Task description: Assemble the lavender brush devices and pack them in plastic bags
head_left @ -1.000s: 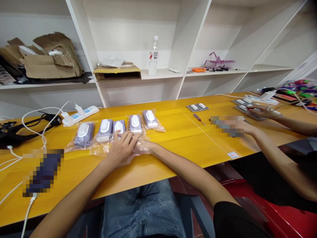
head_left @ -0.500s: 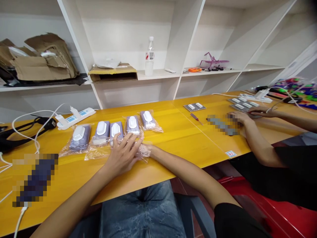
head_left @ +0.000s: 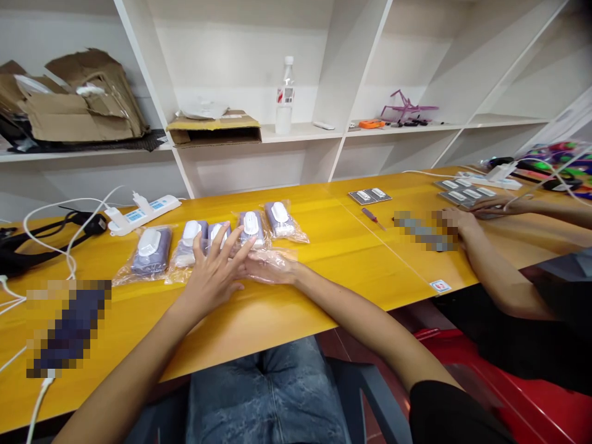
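Several bluish-purple packs with white oval tops, in clear plastic bags, stand in a row on the yellow table (head_left: 324,246). The leftmost pack (head_left: 152,251) is apart from the rest, and the rightmost (head_left: 280,221) lies beyond my right hand. My left hand (head_left: 215,271) has its fingers spread in front of the middle packs, partly covering one (head_left: 219,233). My right hand (head_left: 272,266) is beside it, with clear plastic film over it. Its fingers are partly hidden by my left hand and the film, so their grip cannot be made out.
A power strip (head_left: 147,216) and cables lie at the left, near a blurred-out dark object (head_left: 74,327). At the right, another person's hands (head_left: 456,223) are by grey panels (head_left: 467,194). A screwdriver (head_left: 372,217) lies mid-table. Shelves behind hold a bottle (head_left: 285,98) and cardboard (head_left: 87,105).
My left hand has shifted slightly left and its fingers have spread. More of my right hand now shows beside it. The view has shifted a little.
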`<state>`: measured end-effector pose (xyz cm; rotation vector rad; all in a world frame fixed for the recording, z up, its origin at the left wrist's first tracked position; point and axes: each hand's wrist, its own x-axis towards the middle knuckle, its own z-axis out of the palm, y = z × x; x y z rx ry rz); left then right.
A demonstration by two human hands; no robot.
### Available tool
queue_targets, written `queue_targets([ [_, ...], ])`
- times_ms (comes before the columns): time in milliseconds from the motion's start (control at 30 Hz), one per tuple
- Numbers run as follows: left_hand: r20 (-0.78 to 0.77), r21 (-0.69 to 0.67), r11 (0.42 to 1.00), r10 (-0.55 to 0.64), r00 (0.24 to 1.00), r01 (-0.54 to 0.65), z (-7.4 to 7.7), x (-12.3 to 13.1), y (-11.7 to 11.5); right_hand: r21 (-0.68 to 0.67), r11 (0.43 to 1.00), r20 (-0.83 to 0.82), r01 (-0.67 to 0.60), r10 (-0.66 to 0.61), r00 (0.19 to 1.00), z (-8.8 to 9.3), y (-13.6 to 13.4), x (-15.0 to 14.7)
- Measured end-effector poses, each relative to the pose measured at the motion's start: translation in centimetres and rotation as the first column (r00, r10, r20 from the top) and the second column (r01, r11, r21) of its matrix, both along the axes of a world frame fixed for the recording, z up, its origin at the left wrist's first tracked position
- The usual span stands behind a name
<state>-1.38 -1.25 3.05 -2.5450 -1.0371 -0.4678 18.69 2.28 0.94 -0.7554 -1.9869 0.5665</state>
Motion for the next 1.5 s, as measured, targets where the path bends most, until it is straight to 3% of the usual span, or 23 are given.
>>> queue_targets([
  [33,-0.006,-0.003,1.0,0.003,1.0,-0.003,0.0,0.0,0.0,-0.13,0.983,-0.043,-0.129,0.124,0.991,-0.4,0.5,0.0],
  [67,-0.011,-0.006,1.0,0.006,1.0,-0.006,0.0,0.0,0.1,-0.261,0.93,-0.116,-0.259,0.236,0.965,-0.6,0.8,0.1],
  [133,-0.014,-0.006,1.0,0.013,1.0,-0.013,0.0,0.0,0.1,-0.445,0.768,-0.278,-0.46,0.37,0.887,-1.0,1.1,0.3],
  [233,-0.007,0.013,1.0,0.028,1.0,-0.028,-0.2,-0.2,0.4,-0.579,0.569,-0.436,-0.584,0.389,0.811,-1.0,0.9,0.7],
  [333,0.003,0.025,0.999,0.034,0.999,-0.034,-0.3,-0.5,0.8,-0.638,0.365,-0.597,-0.679,0.323,0.734,-0.8,0.8,1.1],
  [400,0.006,0.021,0.999,0.039,0.999,-0.04,-0.3,-0.7,1.1,-0.629,0.326,-0.658,-0.706,0.261,0.706,-0.8,0.7,1.4],
  [500,0.002,0.011,0.998,0.058,0.998,-0.058,-0.2,-1.0,1.3,-0.613,0.34,-0.683,-0.713,0.226,0.695,-0.7,0.6,1.7],
  [667,0.015,0.002,0.998,0.069,0.997,-0.069,0.0,-1.3,1.5,-0.587,0.428,-0.665,-0.687,0.229,0.711,-0.7,0.6,1.9],
  [967,-0.02,-0.027,0.997,0.075,0.997,-0.075,0.1,-1.2,1.4,-0.608,0.395,-0.632,-0.689,0.284,0.721,-1.3,1.3,2.1],
  [1333,-0.063,-0.041,0.981,0.185,0.981,-0.188,0.8,-1.3,1.2,-0.563,0.446,-0.63,-0.696,0.314,0.711,0.6,0.3,2.9],
  [1400,-0.087,-0.037,0.975,0.217,0.972,-0.221,1.1,-1.4,1.2,-0.545,0.498,-0.62,-0.675,0.304,0.724,0.6,0.6,3.1],
  [1433,-0.098,-0.038,0.971,0.233,0.968,-0.237,1.2,-1.4,1.2,-0.529,0.553,-0.603,-0.644,0.288,0.744,0.4,0.9,3.2],
  [1500,-0.112,-0.042,0.962,0.265,0.958,-0.271,1.5,-1.7,1.3,-0.461,0.761,-0.507,-0.457,0.197,0.839,-0.1,1.7,3.5],
])
